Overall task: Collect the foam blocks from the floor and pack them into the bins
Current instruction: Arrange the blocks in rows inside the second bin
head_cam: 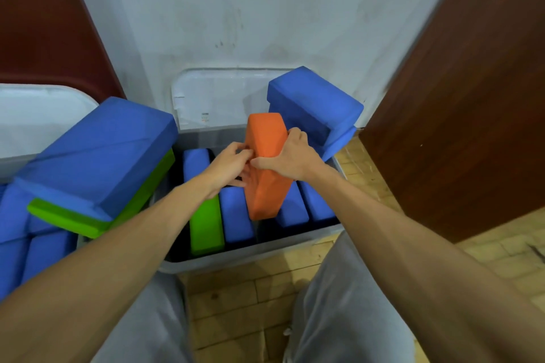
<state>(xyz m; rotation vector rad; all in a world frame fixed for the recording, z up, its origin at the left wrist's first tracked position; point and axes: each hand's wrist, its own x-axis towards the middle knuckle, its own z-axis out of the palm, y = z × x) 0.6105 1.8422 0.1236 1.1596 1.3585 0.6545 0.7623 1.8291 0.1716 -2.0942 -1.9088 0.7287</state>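
An orange foam block stands tilted on edge over the clear plastic bin in front of me. My right hand grips it from its right side, thumb across its face. My left hand holds its left edge with curled fingers. Inside the bin stand several blue blocks and a green block, packed upright in a row. A big blue block rests tilted on the bin's far right corner.
A second bin on the left holds blue blocks, with a large blue block on a green block lying across its top. Bin lids lean against the pale wall. Brown doors flank it. Tan tiled floor lies below.
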